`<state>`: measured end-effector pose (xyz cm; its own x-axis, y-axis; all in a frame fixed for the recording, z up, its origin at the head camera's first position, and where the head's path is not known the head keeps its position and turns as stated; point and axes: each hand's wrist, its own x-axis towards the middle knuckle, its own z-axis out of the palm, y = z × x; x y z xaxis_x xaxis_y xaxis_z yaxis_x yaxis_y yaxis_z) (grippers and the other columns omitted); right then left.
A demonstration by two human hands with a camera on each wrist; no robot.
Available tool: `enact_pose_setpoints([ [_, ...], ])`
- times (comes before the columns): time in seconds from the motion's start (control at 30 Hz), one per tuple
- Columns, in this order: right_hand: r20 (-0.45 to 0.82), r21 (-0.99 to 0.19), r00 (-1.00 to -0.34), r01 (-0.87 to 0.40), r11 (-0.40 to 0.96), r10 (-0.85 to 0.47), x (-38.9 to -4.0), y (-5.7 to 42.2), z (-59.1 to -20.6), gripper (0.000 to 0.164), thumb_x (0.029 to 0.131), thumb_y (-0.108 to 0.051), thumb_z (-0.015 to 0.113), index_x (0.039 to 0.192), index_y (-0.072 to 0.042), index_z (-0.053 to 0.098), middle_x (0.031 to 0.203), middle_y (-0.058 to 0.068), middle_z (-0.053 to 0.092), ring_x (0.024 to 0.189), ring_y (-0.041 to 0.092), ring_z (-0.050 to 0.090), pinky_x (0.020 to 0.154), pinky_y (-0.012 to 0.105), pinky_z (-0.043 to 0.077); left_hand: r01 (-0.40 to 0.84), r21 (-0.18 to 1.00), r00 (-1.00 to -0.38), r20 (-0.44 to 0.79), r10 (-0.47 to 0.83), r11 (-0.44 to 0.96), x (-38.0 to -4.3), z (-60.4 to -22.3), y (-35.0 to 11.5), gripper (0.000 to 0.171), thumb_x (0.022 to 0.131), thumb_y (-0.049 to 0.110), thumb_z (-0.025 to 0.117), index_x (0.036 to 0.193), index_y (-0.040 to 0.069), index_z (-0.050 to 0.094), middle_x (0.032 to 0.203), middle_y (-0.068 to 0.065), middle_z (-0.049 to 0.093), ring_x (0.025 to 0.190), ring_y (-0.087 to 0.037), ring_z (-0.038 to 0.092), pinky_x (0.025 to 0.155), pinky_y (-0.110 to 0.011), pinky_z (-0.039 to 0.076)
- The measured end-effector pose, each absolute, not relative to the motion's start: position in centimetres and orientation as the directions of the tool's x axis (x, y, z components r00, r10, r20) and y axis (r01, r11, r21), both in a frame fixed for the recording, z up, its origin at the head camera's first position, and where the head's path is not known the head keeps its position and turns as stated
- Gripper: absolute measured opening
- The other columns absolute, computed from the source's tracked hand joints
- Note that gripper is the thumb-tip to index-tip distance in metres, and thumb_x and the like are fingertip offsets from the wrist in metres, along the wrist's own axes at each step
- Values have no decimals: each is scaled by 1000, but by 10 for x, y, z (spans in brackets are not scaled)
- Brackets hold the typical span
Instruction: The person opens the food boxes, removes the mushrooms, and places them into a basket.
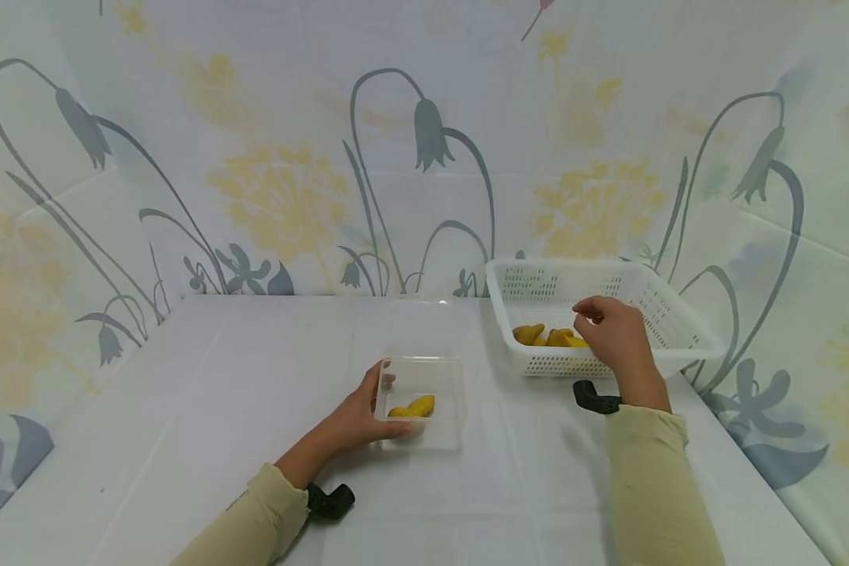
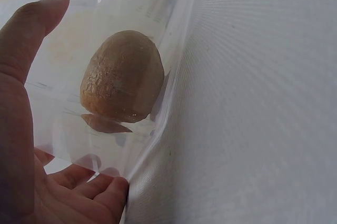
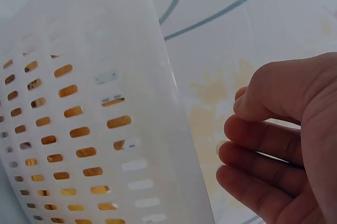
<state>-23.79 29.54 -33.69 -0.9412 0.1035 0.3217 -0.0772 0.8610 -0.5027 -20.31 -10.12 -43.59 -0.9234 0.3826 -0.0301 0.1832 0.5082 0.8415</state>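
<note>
My left hand (image 1: 357, 417) holds a clear plastic box (image 1: 449, 385) from its left side, thumb at the near wall and fingers at the far one. Inside lies a yellow, rounded, lumpy piece (image 1: 420, 406), with another yellow end beside it. Through the box wall in the left wrist view, a brownish oval end (image 2: 124, 77) shows. Over the near side of a white perforated basket (image 1: 552, 364) hovers my right hand (image 1: 617, 334), fingers loosely bent and nothing visible in them. Several similar yellow pieces (image 1: 528, 334) lie at the basket's near left.
A white cloth covers the table (image 1: 255, 354). Behind it hangs a flower-patterned curtain (image 1: 424, 228), close to the basket's far side. Each wrist wears a black device (image 1: 594, 397). The basket stands at the table's back right.
</note>
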Motion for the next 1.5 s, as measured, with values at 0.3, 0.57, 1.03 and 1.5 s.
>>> enact_pose_setpoints([
  [0.3, 323, -487, -946, -140, 862, 29, -239, 282, -335, 26, 94, -16, 51, 111, -6, 67, 116, 18, 66, 108, 38, 57, 92, 53, 48, 194, 843, -922, -18, 387, 502, -203, -437, -102, 115, 72, 52, 81, 155, 20, 10, 153, -6, 36, 142, -35, 34, 113, -55, 31],
  [0.57, 316, -475, -948, -187, 860, -31, -240, 271, -331, 25, 95, -18, 51, 110, -7, 68, 118, 16, 66, 110, 38, 58, 94, 53, 48, 193, 836, -925, -21, 381, 513, -204, -437, -101, 114, 71, 54, 81, 155, 21, 12, 153, -4, 37, 142, -33, 36, 113, -54, 32],
  [1.03, 339, -436, -924, -319, 841, -175, -240, 244, -331, 22, 94, -18, 57, 108, -7, 70, 119, 14, 66, 107, 36, 59, 92, 50, 48, 188, 843, -924, -23, 383, 505, -204, -438, -101, 115, 71, 52, 81, 156, 21, 10, 153, -4, 36, 142, -34, 35, 113, -55, 32],
  [1.5, 369, -391, -887, -418, 820, -276, -237, 216, -335, 19, 91, -16, 60, 104, -9, 72, 113, 11, 69, 106, 30, 62, 91, 46, 50, 184, 842, -926, -24, 376, 507, -204, -438, -101, 115, 71, 53, 81, 155, 21, 11, 153, -5, 37, 140, -33, 38, 113, -55, 33],
])
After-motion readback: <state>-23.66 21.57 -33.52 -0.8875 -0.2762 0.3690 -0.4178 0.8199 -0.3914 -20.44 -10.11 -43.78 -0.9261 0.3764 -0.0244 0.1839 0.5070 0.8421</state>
